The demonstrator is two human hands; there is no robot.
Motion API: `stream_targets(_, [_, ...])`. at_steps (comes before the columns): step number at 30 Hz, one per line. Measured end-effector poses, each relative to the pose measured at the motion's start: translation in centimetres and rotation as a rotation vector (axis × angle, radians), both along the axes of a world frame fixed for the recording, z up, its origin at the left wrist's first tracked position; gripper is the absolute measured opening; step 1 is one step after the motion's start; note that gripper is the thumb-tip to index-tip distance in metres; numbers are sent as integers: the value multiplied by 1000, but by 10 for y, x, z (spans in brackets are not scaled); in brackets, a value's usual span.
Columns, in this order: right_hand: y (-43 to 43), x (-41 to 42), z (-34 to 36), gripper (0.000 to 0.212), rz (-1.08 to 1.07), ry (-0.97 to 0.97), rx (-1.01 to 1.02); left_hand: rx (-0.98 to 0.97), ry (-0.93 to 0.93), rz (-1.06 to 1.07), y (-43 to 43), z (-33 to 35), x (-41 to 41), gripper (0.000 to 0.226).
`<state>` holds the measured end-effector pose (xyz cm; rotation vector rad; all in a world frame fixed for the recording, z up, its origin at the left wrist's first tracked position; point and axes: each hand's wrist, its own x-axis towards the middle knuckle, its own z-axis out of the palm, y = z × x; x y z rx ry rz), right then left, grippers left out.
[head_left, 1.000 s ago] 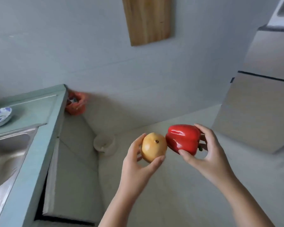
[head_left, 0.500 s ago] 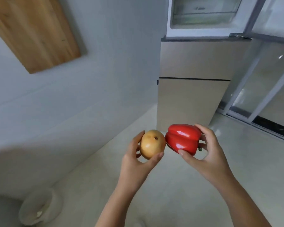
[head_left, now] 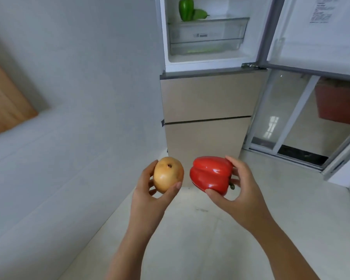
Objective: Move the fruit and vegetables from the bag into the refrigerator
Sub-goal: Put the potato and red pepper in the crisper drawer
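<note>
Your left hand (head_left: pixel 150 197) has its grip curled round the round yellow-brown pear (head_left: pixel 168 174), dimpled end facing up at you, long axis near upright. Just beside it, not touching, the glossy red bell pepper (head_left: pixel 211 174) lies sideways, stem toward your right hand (head_left: pixel 242 190), whose grip wraps it. Both are held low before the open beige refrigerator (head_left: pixel 206 98), which has green peppers (head_left: pixel 186 9) on its shelf

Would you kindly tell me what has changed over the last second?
The view swung rightward onto the open refrigerator, showing green peppers inside. The pear and red bell pepper moved slightly apart. Unchanged: the left hand holds the pear, the right hand the pepper.
</note>
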<state>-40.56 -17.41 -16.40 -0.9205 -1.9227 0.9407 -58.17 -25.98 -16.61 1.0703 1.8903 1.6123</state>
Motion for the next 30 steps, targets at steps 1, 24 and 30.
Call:
stream_targets(1, [14, 2, 0, 67, -28, 1, 0, -2, 0, -20, 16, 1, 0, 61])
stream_targets(24, [373, 14, 51, 68, -67, 50, 106, 86, 183, -15, 372, 49, -8, 73])
stream_targets(30, [429, -4, 50, 74, -107, 0, 168, 143, 172, -82, 441, 55, -22, 67])
